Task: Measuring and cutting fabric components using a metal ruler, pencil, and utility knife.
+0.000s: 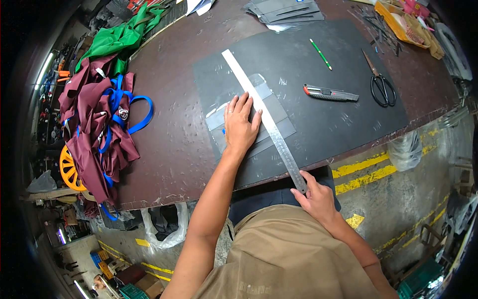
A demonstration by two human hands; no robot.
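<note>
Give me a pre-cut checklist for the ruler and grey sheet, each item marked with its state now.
1. Left hand flat on grey sheet: ok.
2. Right hand gripping near end of steel ruler: ok.
3. Ruler lying across the sheet on the cutting mat: ok.
4. Utility knife in hand: not ok, lies on mat.
5. Ruler on the marked line: cannot tell.

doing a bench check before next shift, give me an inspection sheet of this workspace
surface: brown table with dark cutting mat
job's things: steel ruler lying across a grey sheet
clutter: utility knife, scissors, green pencil, maroon and green fabric with blue straps, yellow tray
grippers: left hand flat on sheet; right hand gripping ruler's near end
cables: nothing seen
surroundings: yellow floor lines, plastic bags, crates
</note>
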